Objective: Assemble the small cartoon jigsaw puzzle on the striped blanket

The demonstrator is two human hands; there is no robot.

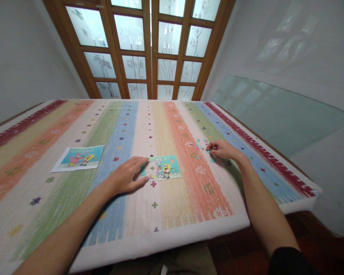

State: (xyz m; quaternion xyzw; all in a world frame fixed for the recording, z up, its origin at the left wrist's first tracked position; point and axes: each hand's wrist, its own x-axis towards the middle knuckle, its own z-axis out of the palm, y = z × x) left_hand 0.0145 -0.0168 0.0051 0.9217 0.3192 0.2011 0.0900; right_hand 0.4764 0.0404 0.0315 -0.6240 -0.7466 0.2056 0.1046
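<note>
A partly assembled jigsaw puzzle (167, 170) with cartoon figures lies flat on the striped tablecloth, with a gap on its left side where the cloth shows through. My left hand (129, 173) rests at its left edge, fingers stretched out and thumb apart, touching the border. To the right, a loose cluster of puzzle pieces (200, 144) in teal and pink is scattered on the cloth. Over the near right side of that cluster, my right hand (221, 149) has thumb and fingertips pinched together on a small teal puzzle piece (208, 151), mostly hidden by the fingers.
A printed picture card (79, 158) with cartoon figures lies left of my left hand. The striped tablecloth (172, 206) covers the table and hangs over its front edge. Wooden doors with frosted panes (132, 36) stand beyond the table, and a wall is on the right.
</note>
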